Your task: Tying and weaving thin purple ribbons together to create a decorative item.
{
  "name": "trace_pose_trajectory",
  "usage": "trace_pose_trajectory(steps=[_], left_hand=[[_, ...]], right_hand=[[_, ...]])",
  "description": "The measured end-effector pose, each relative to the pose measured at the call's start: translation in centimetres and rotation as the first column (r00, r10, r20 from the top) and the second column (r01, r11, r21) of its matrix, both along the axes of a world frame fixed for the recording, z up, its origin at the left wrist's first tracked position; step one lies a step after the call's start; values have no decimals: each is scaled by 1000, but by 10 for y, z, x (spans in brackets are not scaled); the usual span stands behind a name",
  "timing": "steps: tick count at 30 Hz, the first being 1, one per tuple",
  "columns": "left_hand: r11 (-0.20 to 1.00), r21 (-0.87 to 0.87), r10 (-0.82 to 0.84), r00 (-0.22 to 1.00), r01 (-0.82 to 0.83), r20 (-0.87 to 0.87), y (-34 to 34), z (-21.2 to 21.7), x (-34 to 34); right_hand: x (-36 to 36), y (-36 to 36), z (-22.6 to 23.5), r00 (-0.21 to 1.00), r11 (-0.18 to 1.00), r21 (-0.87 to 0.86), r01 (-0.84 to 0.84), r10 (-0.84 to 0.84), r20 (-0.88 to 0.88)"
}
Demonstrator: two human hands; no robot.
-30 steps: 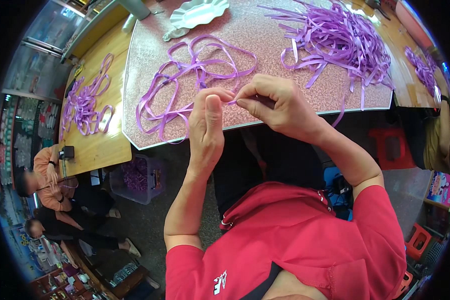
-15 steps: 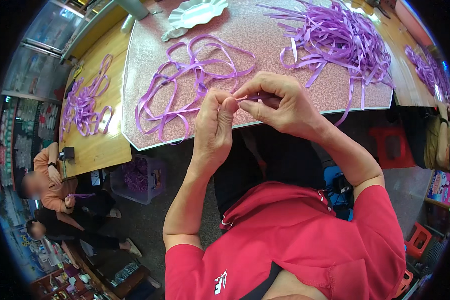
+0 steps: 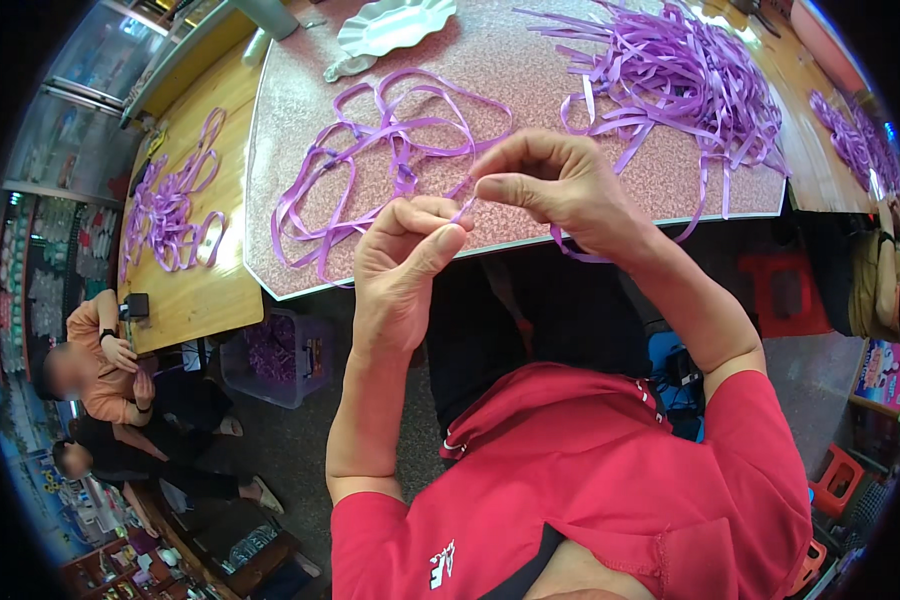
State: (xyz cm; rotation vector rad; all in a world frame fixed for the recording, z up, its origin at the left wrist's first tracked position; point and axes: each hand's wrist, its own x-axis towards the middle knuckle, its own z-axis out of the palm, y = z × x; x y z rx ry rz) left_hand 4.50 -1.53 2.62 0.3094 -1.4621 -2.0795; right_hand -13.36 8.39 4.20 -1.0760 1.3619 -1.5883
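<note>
Above the front edge of a pink speckled mat (image 3: 305, 75), both my hands work on one thin purple ribbon (image 3: 467, 207). My left hand (image 3: 398, 265) is closed, pinching the ribbon between thumb and fingers. Slightly higher and to the right, my right hand (image 3: 575, 190) also pinches it, thumb against forefinger, with a short stretch running between the two. A loop of purple ribbon (image 3: 580, 256) hangs below my right hand. Behind my left hand, knotted ribbon loops (image 3: 342, 190) lie spread on the mat. The fingertips partly hide the gripped part.
A thick pile of purple ribbons (image 3: 695, 85) covers the back right. A white scalloped dish (image 3: 395, 27) stands at the back. More ribbons (image 3: 165, 220) lie on the wooden table at left, where a person in orange (image 3: 110, 375) sits. A plastic bin (image 3: 315, 375) is on the floor.
My hands have drawn slightly apart; the left has moved left and down, and more ribbon shows between them. A ribbon loop now hangs below my right hand. The seated person's hands have come together.
</note>
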Motion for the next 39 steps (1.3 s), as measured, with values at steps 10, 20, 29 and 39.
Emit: trace_pose_trajectory(steps=[10,20,29,39], left_hand=[[392,-834,457,869,-389,-190,-4,0,-9],[991,46,120,992,-122,49,-9,-1,5],[974,82,226,954,-213,-198,14,-8,-17],[59,-995,325,944,-84,-60,-8,15,-17]], right_hand=[[16,4,-11,995,1000,7,-23,23,-96],[-11,0,-3,929,981,86,-172,133,346],[6,-6,-12,822,976,99,-191,104,560],[2,-5,-21,902,967,198,-163,64,428]])
